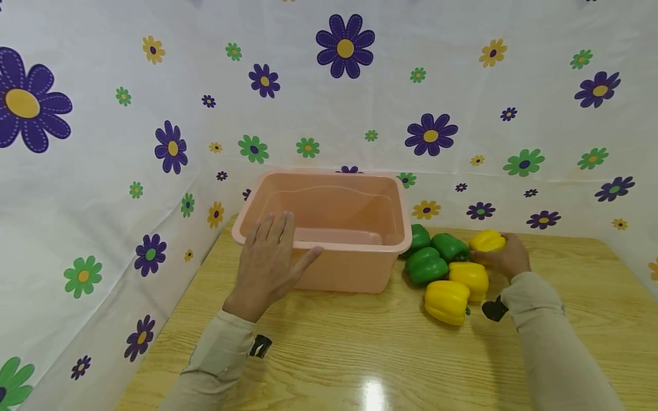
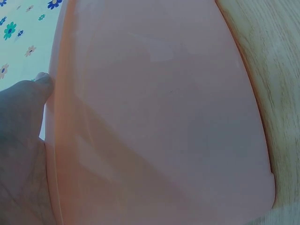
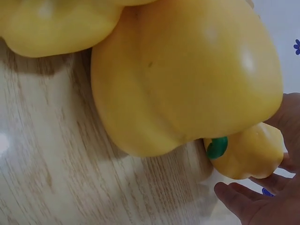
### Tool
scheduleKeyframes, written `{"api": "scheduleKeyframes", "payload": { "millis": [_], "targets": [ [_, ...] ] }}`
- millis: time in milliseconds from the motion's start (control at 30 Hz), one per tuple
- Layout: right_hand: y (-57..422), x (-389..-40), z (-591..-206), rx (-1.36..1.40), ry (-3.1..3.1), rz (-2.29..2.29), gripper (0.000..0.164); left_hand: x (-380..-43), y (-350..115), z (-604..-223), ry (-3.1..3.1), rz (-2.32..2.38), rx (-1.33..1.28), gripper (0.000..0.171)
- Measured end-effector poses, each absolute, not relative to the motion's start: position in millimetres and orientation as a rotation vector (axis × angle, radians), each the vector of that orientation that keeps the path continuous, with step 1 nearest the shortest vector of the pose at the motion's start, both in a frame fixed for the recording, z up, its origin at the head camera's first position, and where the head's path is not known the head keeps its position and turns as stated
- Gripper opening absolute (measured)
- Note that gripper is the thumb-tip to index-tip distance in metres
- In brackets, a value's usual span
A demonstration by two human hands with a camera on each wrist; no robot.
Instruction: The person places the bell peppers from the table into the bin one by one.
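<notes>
A peach plastic tub stands toward the back of the table. My left hand rests on its near rim with fingers straight and thumb spread to the right; in the left wrist view the tub's outer wall takes up most of the picture. At the back right, my right hand grips a yellow bell pepper, thumb on the near side and fingers at its far right. Two more yellow bell peppers lie nearer, one looming large in the right wrist view. Several green bell peppers lie between them and the tub.
The wood-grain table runs beneath everything. White cloth printed with flowers hangs behind and along the left side. Dark pieces sit at both sleeve cuffs.
</notes>
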State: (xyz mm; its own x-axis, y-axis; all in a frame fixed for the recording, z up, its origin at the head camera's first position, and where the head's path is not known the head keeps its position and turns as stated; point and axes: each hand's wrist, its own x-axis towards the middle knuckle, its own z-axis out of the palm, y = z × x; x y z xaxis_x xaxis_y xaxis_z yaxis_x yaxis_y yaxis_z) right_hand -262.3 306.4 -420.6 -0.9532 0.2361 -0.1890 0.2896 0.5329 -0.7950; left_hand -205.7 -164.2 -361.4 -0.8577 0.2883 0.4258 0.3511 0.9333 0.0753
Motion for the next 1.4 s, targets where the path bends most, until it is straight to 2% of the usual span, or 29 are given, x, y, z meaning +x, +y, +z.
{"api": "scheduleKeyframes", "payload": {
  "millis": [433, 1400],
  "targets": [
    [307, -261, -428, 0.451, 2.719, -1.416, 0.089, -206, -164, -361, -2.676, -0.188, -0.461, 0.094],
    [310, -257, -432, 0.516, 2.668, -1.520, 0.096, -206, -164, -361, -2.647, -0.173, -0.475, 0.094]
  ]
}}
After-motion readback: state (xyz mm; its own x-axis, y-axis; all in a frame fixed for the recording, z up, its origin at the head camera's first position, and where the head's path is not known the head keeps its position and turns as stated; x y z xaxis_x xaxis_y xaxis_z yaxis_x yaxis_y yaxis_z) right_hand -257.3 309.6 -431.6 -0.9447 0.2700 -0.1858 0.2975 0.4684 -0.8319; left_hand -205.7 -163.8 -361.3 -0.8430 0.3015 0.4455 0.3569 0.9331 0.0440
